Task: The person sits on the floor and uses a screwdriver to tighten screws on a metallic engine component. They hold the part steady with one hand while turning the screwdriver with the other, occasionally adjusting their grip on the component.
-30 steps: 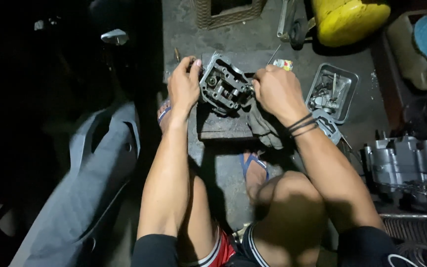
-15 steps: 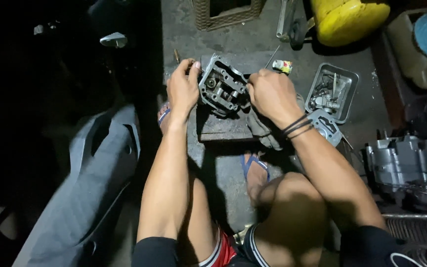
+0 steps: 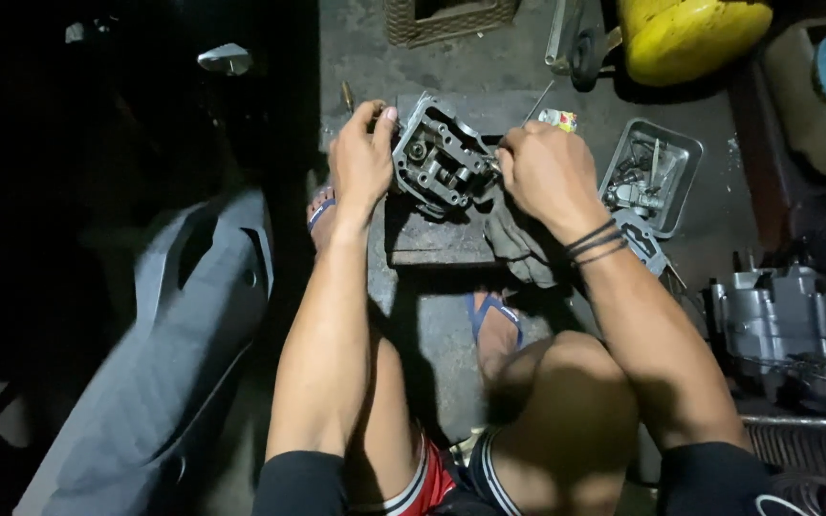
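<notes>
- Left hand (image 3: 360, 162) is clamped around the left edge of the grey cast-metal engine part with open valve-gear cavity (image 3: 440, 161), thumb on its top corner, fingers wrapped round the side. It is a steadying grip.
- Right hand (image 3: 545, 172) is closed in a pinch at the part's right edge. Something small seems to sit between the fingertips, but it is too small to identify.
- To do this well, judging from the pose: keep the left hand firm so the casting does not rock, work the right fingertips straight in rather than at an angle, and keep small pieces over the block.
- The part sits tilted between the two hands, resting on a dark, worn rectangular block (image 3: 437, 239) just below them on the concrete floor.
- It looks oily and dull, with a ribbed outline and rocker-like pieces and bolt bosses inside.
- A dirty grey rag (image 3: 518, 250) lies under the right wrist, touching the block.
- A rectangular metal tray of small parts (image 3: 688, 153) is just right of the right hand.
- A thin metal rod (image 3: 539, 99) lies just above the right hand.
- A grey engine casing (image 3: 791, 320) sits well to the right, by the forearm.
</notes>
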